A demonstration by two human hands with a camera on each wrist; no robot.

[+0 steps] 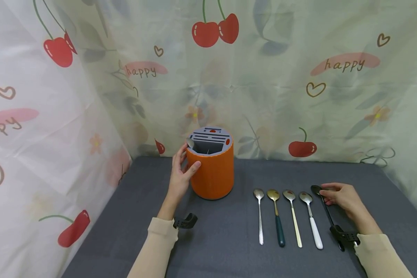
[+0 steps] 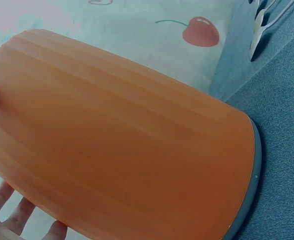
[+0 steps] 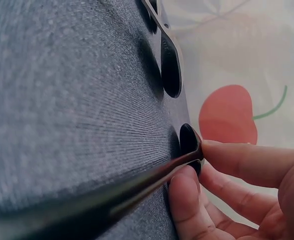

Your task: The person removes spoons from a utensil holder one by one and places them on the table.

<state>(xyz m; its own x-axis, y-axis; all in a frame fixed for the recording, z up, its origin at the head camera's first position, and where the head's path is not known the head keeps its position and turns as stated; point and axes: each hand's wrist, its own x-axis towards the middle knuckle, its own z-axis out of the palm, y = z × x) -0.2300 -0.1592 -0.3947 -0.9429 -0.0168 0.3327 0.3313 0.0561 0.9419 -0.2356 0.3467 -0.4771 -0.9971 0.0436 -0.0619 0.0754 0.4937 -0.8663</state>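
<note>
An orange utensil holder [image 1: 213,175] with a grey slotted top stands upright on the table. My left hand [image 1: 181,175] grips its left side, thumb on the front; in the left wrist view the fingers [image 2: 22,215] lie along the orange wall [image 2: 127,135]. A spoon's bowl [image 1: 190,143] shows at the holder's rim beside those fingers. At the right, my right hand [image 1: 344,197] pinches a black spoon [image 1: 328,210] just below its bowl, between thumb and fingers, as the right wrist view shows. The black spoon's handle runs down beneath the wrist strap.
Left of the black spoon lie a silver spoon [image 1: 260,216], a gold spoon with a dark green handle [image 1: 278,218], a spoon with a pale gold handle [image 1: 293,218] and a white-handled spoon [image 1: 312,220]. A cherry-print curtain [image 1: 229,96] hangs behind the grey table [image 1: 226,239].
</note>
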